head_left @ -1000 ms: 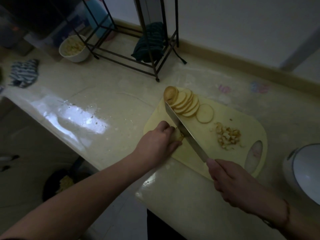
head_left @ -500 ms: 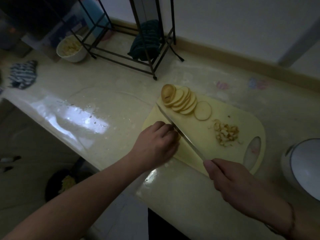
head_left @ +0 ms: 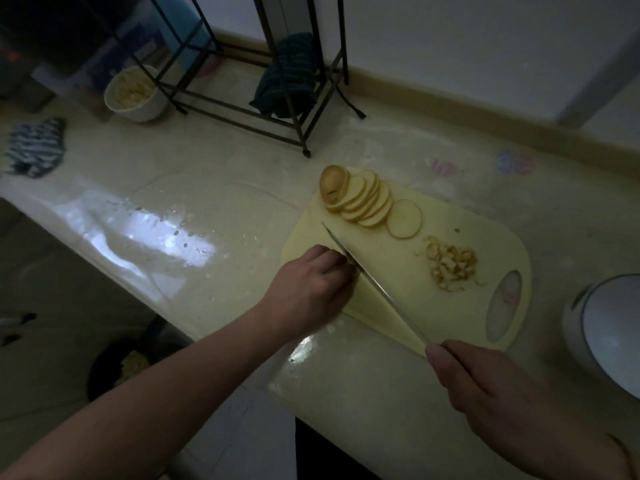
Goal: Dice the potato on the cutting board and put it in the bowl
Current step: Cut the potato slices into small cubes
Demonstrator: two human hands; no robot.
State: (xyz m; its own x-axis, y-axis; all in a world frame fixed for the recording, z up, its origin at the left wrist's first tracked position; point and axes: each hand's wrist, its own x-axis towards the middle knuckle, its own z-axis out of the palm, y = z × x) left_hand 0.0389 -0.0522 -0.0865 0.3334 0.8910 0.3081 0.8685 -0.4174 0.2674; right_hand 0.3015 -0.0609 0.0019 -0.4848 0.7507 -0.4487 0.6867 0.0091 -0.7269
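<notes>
We see the dicing step in progress on the cutting board (head_left: 450, 209). Our right hand (head_left: 491, 393) is wrapped round the handle of the knife (head_left: 367, 275), whose blade runs diagonally across the near left part of the board. Our left hand (head_left: 311, 285) lies with curled fingers over a piece of potato at the blade's left side; the piece itself is hidden beneath the fingers, so we cannot tell its size or shape.

To do this step well, we judge that the left fingertips should stay tucked back with the knuckles guiding the flat of the blade, and that each cut should be straight down and evenly spaced, since the blade passes just beside the fingers.

The rest of the potato is sorted in three groups: a fanned row of potato slices (head_left: 360, 199) at the far left of the board, a single slice (head_left: 404, 219) just beside it, and a small heap of diced potato (head_left: 452, 266) toward the right end.

A white bowl (head_left: 609, 334) stands on the worktop (head_left: 214, 174) near the board's right end, clear of the knife. Farther off are a second bowl (head_left: 136, 95) holding pale pieces, a black metal rack (head_left: 242, 112) with a dark cloth (head_left: 287, 81) hanging on it, and a striped cloth (head_left: 36, 147) at the far left. None of these obstructs the cutting.
</notes>
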